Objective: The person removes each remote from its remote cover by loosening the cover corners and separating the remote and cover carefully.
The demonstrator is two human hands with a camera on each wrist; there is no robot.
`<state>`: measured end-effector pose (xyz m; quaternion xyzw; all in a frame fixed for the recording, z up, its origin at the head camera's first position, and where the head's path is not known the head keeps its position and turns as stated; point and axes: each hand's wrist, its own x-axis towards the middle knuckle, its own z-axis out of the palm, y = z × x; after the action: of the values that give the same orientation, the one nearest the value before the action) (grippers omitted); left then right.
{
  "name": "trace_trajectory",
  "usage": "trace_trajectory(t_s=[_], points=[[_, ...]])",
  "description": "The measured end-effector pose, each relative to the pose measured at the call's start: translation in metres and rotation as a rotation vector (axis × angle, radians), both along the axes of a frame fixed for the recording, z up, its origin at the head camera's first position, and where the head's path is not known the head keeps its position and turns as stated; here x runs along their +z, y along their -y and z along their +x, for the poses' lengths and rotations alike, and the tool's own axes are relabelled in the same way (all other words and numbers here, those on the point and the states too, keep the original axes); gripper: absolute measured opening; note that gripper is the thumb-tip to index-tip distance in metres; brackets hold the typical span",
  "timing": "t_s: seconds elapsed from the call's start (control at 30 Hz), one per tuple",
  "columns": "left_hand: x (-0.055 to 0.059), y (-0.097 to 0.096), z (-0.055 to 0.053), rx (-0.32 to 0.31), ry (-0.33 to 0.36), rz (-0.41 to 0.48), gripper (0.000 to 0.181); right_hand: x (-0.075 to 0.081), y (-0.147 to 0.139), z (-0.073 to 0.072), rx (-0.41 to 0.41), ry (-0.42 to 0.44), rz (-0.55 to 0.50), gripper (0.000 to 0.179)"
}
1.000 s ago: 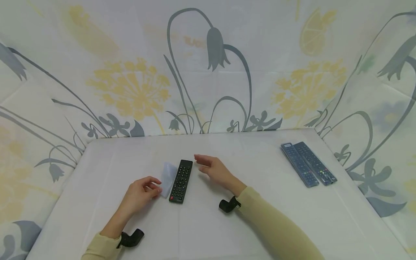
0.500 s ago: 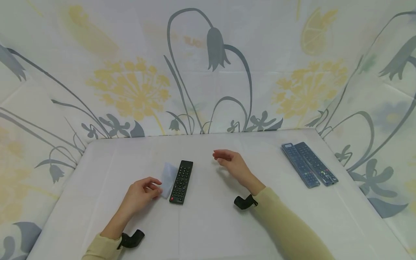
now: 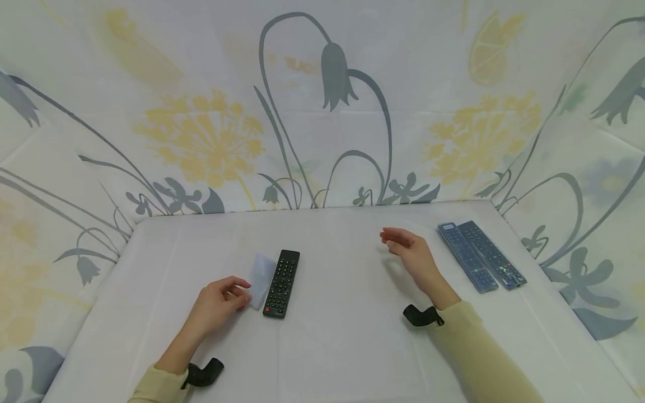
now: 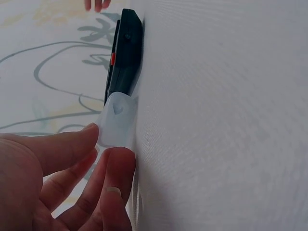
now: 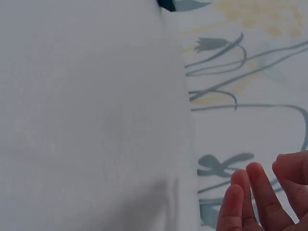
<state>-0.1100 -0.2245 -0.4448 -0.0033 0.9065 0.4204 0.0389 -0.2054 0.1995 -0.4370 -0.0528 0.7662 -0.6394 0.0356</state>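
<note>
In the head view, a black remote control (image 3: pixel 282 284) lies on the table, its red button towards the near end. Against its left side sits a translucent whitish cover (image 3: pixel 261 277), a hollow sleeve in the left wrist view. My left hand (image 3: pixel 215 302) rests beside the cover's left edge with loosely curled fingers; its thumb and fingertips are at the edge, and firm contact cannot be made out. My right hand (image 3: pixel 415 260) hovers over the table holding nothing, its fingers relaxed. Nearest to it, on the right, lie two blue-looking remotes (image 3: pixel 467 257) side by side.
A white cloth covers the table (image 3: pixel 332 347). Fabric walls (image 3: pixel 322 140) with grey and yellow flower prints rise behind it and at both sides. A small black camera is strapped at each wrist.
My right hand has moved right, away from the black remote control towards the two blue-looking remotes. The left hand, the cover and the remotes stay in place.
</note>
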Motion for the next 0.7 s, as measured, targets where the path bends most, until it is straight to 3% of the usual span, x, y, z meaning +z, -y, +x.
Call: trace_trajectory(t_s=[0.43, 0.7], points=[[-0.001, 0.001, 0.001, 0.022, 0.009, -0.008, 0.018, 0.002, -0.082, 0.015, -0.178, -0.091, 0.182, 0.04], [-0.002, 0.002, 0.001, 0.025, 0.019, -0.002, 0.017, 0.002, -0.119, 0.025, -0.328, -0.109, 0.421, 0.038]])
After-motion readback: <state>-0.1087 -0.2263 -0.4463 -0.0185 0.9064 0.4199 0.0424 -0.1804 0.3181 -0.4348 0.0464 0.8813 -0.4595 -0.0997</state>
